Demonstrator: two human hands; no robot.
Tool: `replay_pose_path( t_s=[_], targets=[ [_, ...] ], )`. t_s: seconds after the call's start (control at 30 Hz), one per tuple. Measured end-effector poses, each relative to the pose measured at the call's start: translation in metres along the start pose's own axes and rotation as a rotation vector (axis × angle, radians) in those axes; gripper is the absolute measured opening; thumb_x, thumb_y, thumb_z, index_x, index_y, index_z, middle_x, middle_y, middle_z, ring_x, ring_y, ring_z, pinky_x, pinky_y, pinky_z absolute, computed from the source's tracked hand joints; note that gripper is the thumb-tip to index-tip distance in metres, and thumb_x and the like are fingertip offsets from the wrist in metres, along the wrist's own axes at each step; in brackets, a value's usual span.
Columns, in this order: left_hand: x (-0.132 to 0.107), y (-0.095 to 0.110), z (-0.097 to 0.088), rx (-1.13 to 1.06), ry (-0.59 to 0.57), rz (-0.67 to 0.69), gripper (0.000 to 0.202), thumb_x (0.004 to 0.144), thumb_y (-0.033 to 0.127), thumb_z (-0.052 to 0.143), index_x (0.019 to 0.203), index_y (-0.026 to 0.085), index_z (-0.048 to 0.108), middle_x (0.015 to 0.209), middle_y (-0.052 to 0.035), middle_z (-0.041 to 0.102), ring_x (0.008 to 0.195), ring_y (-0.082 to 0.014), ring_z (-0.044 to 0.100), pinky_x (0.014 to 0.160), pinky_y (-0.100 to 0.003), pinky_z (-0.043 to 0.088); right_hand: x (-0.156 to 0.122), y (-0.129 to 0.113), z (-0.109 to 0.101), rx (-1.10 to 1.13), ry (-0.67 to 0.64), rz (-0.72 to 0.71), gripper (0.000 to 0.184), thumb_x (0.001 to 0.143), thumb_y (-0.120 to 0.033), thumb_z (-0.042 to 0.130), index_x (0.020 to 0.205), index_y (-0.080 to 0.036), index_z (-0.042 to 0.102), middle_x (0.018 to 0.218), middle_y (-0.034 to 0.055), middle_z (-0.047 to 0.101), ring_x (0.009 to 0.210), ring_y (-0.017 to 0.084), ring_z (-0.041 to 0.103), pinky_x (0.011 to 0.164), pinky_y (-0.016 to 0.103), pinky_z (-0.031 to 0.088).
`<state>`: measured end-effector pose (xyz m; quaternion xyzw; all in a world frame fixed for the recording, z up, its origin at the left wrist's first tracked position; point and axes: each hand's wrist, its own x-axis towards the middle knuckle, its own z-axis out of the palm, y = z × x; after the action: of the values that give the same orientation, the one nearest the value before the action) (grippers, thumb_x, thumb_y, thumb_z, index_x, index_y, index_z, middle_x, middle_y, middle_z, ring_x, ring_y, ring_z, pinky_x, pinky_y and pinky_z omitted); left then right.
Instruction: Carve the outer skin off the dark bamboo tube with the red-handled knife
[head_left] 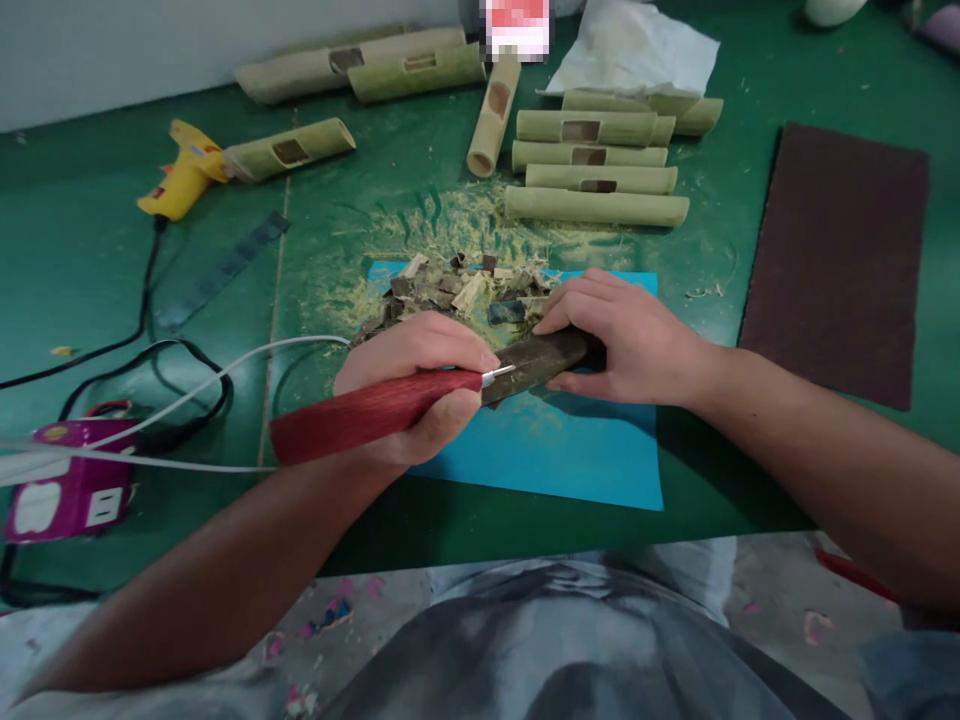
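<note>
My left hand (420, 385) is wrapped around a red-handled rotary tool (360, 418) whose thin metal tip touches a dark bamboo piece (536, 362). My right hand (622, 335) presses down on that bamboo piece and holds it steady on a blue sheet (555, 450). Just beyond the hands lies a pile of bamboo chips and sawdust (457, 290). A white cable (225, 375) runs from the tool off to the left.
Several cut bamboo tubes (596, 180) lie in a row at the back, with more at the back left. A yellow glue gun (180, 175), a purple power strip (67, 480), a brown abrasive pad (836, 260) and white paper (637, 50) sit on the green table.
</note>
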<state>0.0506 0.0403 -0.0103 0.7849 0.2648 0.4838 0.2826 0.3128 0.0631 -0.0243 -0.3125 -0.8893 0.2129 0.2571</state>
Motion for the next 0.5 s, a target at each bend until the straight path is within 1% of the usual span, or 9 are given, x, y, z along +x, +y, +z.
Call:
replay_pose_path(
  t_s=[0.07,0.1,0.2,0.3,0.4,0.5],
  targets=[
    [0.003,0.004,0.002,0.025,-0.008,0.054,0.016,0.095,0.036,0.069,0.096,0.021,0.075,0.083,-0.0032,0.077,0.08,-0.0158,0.074,0.073,-0.029,0.062,0.0,0.0,-0.001,-0.003,-0.002,-0.002,0.031,0.086,-0.046,0.074,0.102,-0.023,0.062,0.104,0.0065,0.07,0.098,0.026,0.062,0.085,0.039,0.045],
    [0.005,0.006,0.003,0.045,-0.012,0.059,0.014,0.095,0.032,0.068,0.095,0.02,0.075,0.083,-0.0031,0.077,0.079,-0.0158,0.075,0.073,-0.028,0.062,0.0,0.0,-0.001,-0.007,-0.007,-0.005,0.031,0.086,-0.046,0.074,0.102,-0.023,0.062,0.104,0.0068,0.07,0.099,0.026,0.063,0.084,0.039,0.045],
    [0.009,0.011,0.005,0.09,-0.011,0.049,0.007,0.092,0.025,0.067,0.093,0.023,0.074,0.084,-0.0014,0.079,0.079,-0.0163,0.076,0.072,-0.029,0.064,0.001,-0.001,-0.002,-0.019,-0.021,-0.018,0.031,0.086,-0.044,0.074,0.104,-0.022,0.063,0.105,0.0078,0.07,0.098,0.026,0.063,0.084,0.04,0.045],
    [0.011,0.017,0.004,0.11,-0.061,0.04,0.007,0.09,0.018,0.067,0.091,0.023,0.073,0.09,-0.0014,0.081,0.081,-0.0163,0.078,0.074,-0.029,0.065,0.001,-0.001,-0.002,-0.028,-0.018,-0.034,0.03,0.087,-0.042,0.073,0.106,-0.021,0.064,0.105,0.0084,0.07,0.098,0.026,0.063,0.084,0.04,0.045],
    [0.014,0.023,0.004,0.117,-0.11,-0.007,0.006,0.088,0.016,0.07,0.088,0.022,0.072,0.09,-0.0012,0.081,0.083,-0.016,0.079,0.076,-0.028,0.066,0.001,-0.002,-0.004,-0.029,-0.024,-0.041,0.029,0.088,-0.042,0.072,0.107,-0.022,0.064,0.105,0.008,0.07,0.099,0.027,0.062,0.086,0.041,0.046],
    [0.015,0.025,0.005,0.128,-0.088,-0.024,0.008,0.086,0.015,0.074,0.085,0.022,0.071,0.089,-0.0003,0.081,0.079,-0.0152,0.079,0.072,-0.027,0.065,0.002,-0.003,-0.006,-0.028,-0.045,-0.032,0.03,0.088,-0.043,0.072,0.107,-0.022,0.065,0.105,0.008,0.07,0.099,0.027,0.062,0.085,0.041,0.046]
  ],
)
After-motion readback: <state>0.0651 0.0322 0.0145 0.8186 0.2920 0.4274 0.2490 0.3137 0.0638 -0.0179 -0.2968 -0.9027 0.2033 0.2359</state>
